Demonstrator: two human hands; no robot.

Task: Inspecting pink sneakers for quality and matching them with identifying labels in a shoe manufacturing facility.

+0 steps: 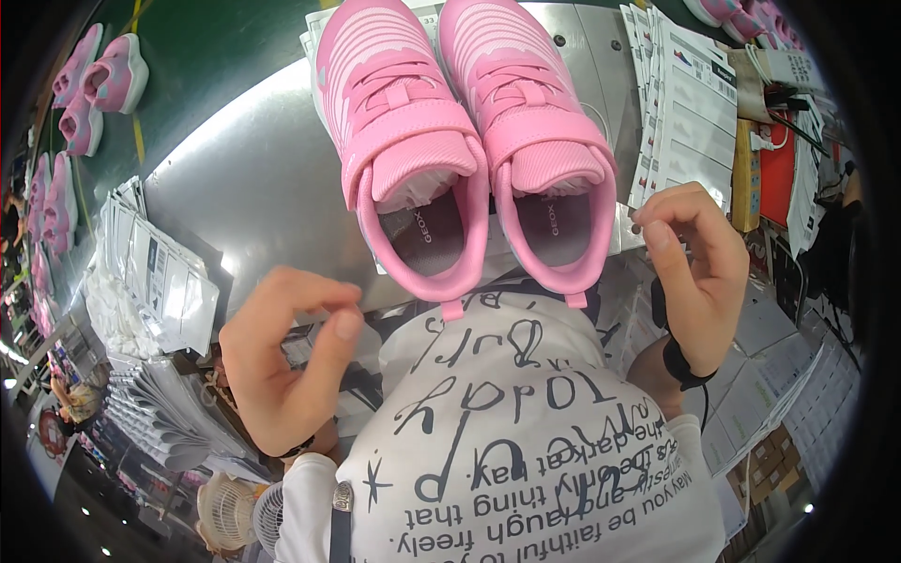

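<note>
A pair of pink sneakers stands side by side on the metal worktop, toes away from me: the left shoe (408,141) and the right shoe (540,131). Each has a wide strap, striped upper, heel loop and grey insole, with white paper stuffed in front. My left hand (291,361) hovers left of the heels, fingers loosely bent, thumb and forefinger apart, nothing between them. Beyond the right shoe's heel, to its right, my right hand (699,272) is raised with curled fingers and thumb apart. It appears to hold nothing. Neither hand touches the shoes.
The shiny metal worktop (244,169) borders a green conveyor belt (202,38) carrying more pink shoes (117,75). Flat printed cartons (690,113) stack at the right; others (169,272) lie left beside crumpled white paper (122,314). Cables hang at far right. A fan (225,511) stands lower left.
</note>
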